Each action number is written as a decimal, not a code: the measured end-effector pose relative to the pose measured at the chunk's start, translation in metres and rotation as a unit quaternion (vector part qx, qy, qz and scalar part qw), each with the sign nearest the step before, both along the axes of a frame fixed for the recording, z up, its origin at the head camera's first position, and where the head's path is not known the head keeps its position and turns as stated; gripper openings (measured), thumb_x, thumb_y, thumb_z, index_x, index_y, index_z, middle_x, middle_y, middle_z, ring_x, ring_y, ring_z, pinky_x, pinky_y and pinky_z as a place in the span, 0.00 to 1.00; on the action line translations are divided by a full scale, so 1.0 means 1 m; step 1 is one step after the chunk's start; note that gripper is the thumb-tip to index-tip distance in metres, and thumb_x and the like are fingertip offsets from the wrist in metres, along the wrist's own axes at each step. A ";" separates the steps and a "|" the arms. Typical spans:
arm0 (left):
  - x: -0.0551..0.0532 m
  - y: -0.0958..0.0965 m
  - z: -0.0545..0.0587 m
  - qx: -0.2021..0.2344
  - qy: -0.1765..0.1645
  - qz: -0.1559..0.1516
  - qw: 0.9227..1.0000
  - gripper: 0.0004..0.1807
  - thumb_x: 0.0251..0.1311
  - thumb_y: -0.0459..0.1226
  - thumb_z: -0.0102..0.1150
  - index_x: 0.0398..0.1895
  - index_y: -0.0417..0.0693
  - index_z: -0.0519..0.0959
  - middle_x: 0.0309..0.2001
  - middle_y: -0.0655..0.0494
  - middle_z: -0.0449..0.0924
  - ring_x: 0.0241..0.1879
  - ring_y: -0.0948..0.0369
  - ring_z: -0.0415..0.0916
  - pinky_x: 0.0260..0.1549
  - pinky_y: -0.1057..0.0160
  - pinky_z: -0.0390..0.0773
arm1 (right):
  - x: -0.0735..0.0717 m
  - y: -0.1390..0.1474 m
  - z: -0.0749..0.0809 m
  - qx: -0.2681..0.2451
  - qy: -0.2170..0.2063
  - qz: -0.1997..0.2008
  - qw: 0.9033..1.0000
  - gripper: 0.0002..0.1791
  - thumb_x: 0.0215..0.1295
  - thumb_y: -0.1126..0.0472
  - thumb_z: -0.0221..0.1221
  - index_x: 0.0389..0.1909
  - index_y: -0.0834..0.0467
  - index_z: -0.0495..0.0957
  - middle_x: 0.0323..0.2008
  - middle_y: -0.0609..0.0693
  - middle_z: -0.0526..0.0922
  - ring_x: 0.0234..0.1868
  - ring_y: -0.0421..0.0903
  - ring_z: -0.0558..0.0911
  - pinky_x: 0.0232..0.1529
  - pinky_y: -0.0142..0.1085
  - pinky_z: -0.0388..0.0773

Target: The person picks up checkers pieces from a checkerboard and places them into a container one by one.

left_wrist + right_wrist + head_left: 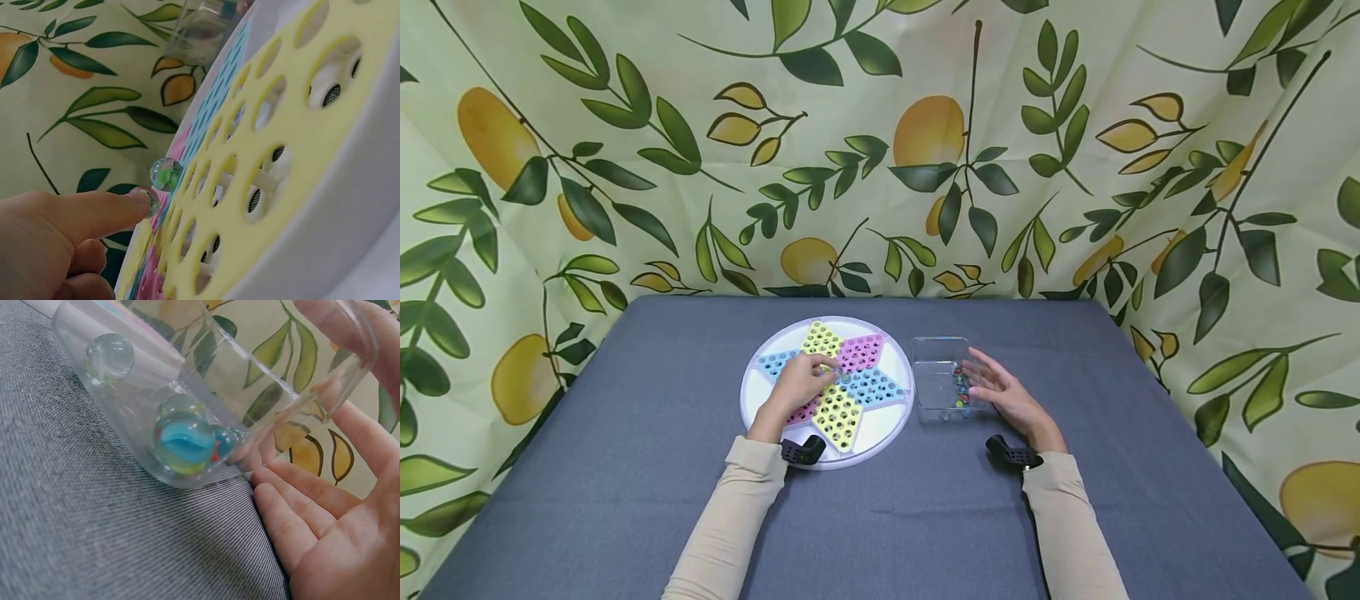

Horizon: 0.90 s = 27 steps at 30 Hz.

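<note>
My left hand (802,382) is over the round star-patterned board (887,429), its fingers pinching a clear marble (149,199) near the board's middle. Right beside that marble sits another one with a green core (166,174). My right hand (1009,402) is at the right side of a clear plastic box (934,412), fingers spread and fairly straight, with fingertips right at the box wall. Several marbles lie inside, mostly along its right side, among them a blue-swirled marble (183,442) and a clear one (110,357).
Yellow, pink and blue perforated sections form the star on the white board. A dark grey-blue cloth covers the table (917,508). Behind and at both sides hangs a leaf-and-fruit patterned curtain (850,108). Each wrist wears a black camera mount (803,451).
</note>
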<state>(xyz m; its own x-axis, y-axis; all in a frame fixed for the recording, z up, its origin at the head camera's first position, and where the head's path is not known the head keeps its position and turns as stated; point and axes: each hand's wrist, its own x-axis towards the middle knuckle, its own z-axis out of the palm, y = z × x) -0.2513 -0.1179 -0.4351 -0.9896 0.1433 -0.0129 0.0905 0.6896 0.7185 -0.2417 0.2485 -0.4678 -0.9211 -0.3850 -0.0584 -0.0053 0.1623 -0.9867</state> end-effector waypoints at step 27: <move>0.006 0.021 0.016 0.073 0.003 -0.033 0.997 0.15 0.60 0.40 0.63 0.48 0.43 0.83 0.45 0.41 0.84 0.26 0.69 0.66 0.21 0.73 0.65 | 0.000 0.001 0.000 0.006 0.012 0.004 1.000 0.42 0.68 0.64 0.55 0.76 0.57 0.41 0.75 0.67 0.49 0.76 0.65 0.49 0.73 0.61 0.43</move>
